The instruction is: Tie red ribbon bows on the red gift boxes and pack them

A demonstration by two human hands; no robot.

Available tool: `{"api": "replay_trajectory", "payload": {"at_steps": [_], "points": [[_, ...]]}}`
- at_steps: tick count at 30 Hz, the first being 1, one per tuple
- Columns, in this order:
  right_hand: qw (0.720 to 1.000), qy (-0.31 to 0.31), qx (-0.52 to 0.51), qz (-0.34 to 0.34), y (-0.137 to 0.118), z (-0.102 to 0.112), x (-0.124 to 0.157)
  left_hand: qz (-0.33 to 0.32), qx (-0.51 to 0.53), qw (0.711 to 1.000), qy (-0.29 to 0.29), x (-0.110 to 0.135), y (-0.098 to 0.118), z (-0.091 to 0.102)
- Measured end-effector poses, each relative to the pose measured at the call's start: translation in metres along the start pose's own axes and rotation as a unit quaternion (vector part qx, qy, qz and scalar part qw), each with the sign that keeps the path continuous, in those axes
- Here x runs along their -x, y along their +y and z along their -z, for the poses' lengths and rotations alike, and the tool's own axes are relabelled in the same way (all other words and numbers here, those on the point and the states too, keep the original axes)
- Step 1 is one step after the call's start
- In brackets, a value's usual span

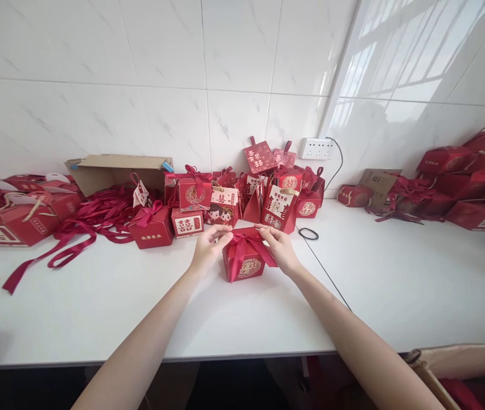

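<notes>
A small red gift box (pixel 250 268) with a gold round emblem stands upright on the white table in front of me. A dark red ribbon (pixel 238 259) is tied in a bow over its top, with tails hanging down the front. At the box's upper left corner, my left hand (pixel 209 247) has thumb and fingers closed on the bow's edge. My right hand (pixel 280 249) pinches the ribbon at the upper right. Fingers partly cover the loops on both sides.
Several finished-looking red boxes (pixel 151 226) line the wall behind. Loose ribbons (pixel 106 208) spill from a cardboard box (pixel 118 165) at left. More red boxes (pixel 460 185) are stacked at right. A black cable (pixel 308 233) lies behind my right hand, below a power socket (pixel 316 149).
</notes>
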State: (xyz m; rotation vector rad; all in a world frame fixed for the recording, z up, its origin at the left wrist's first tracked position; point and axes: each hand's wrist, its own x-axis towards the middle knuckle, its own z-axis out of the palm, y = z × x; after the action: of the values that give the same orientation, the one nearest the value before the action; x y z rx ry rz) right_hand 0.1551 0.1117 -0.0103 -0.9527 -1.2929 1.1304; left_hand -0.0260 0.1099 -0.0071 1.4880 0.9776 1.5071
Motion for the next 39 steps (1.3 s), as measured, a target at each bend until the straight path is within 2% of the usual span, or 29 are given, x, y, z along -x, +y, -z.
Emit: {"api": "replay_trajectory", "payload": {"at_steps": [4,14,23,32,36,39], "points": [[0.999,0.001,-0.022,-0.023,-0.0011,-0.0019,0.0003,0.014,0.050,0.999,0.008,-0.0017,0.0012,0.0015],[0.997,-0.007,-0.058,-0.046,-0.0022,-0.0027,0.0015,0.013,0.099,0.995,0.016,-0.0025,0.0040,0.0021],[0.998,-0.009,-0.048,-0.037,-0.0019,-0.0033,0.0016,-0.038,0.025,0.998,0.035,-0.0008,0.0022,0.0028],[0.999,-0.018,-0.027,-0.026,-0.0038,-0.0045,0.0033,-0.036,0.022,0.999,0.031,-0.0043,0.0029,0.0030],[0.999,-0.016,-0.023,-0.026,-0.0032,-0.0047,0.0029,-0.054,-0.042,0.997,0.018,-0.0027,0.0027,0.0038],[0.999,-0.017,-0.019,-0.024,-0.0031,-0.0050,0.0029,-0.057,-0.093,0.993,0.032,-0.0014,0.0001,0.0052]]}}
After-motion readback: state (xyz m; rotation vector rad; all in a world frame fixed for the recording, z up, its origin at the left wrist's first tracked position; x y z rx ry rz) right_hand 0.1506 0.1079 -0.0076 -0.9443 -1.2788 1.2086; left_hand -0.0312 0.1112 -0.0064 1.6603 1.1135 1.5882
